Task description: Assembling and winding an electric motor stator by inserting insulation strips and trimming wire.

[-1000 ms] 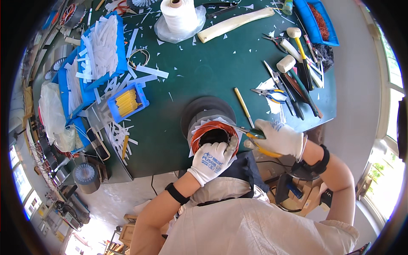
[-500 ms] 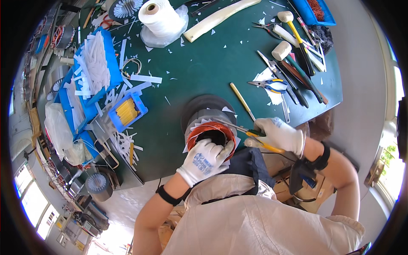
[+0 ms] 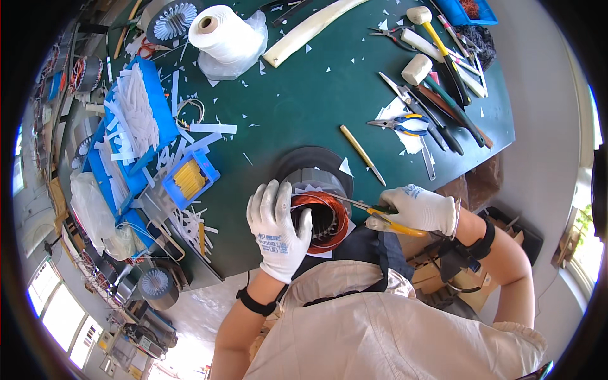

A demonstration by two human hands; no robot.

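Note:
A motor stator (image 3: 311,178) stands on a dark round base (image 3: 303,157) at the near edge of the table. Its copper winding (image 3: 342,221) rings a dark bore, and white paper tips stick up around it. My left hand (image 3: 276,231), in a white glove, lies along the stator's left side with fingers stretched out and the thumb at the bore's edge. On the other side my gloved right hand (image 3: 415,209) grips yellow-handled scissors (image 3: 402,229). Their blades reach the winding's upper right; the tips are hard to make out.
Blue bins (image 3: 158,104) of white paper strips and a small blue box (image 3: 212,170) of yellow pieces stand left. A thread cone (image 3: 218,35) is at the back. Pliers (image 3: 405,124), mallets (image 3: 417,69) and a pointed stick (image 3: 362,155) lie right, among paper scraps.
My left hand has come off the front of the winding and moved to its left side, its fingers straightening. The right hand keeps the scissors near the winding. The view has shifted slightly.

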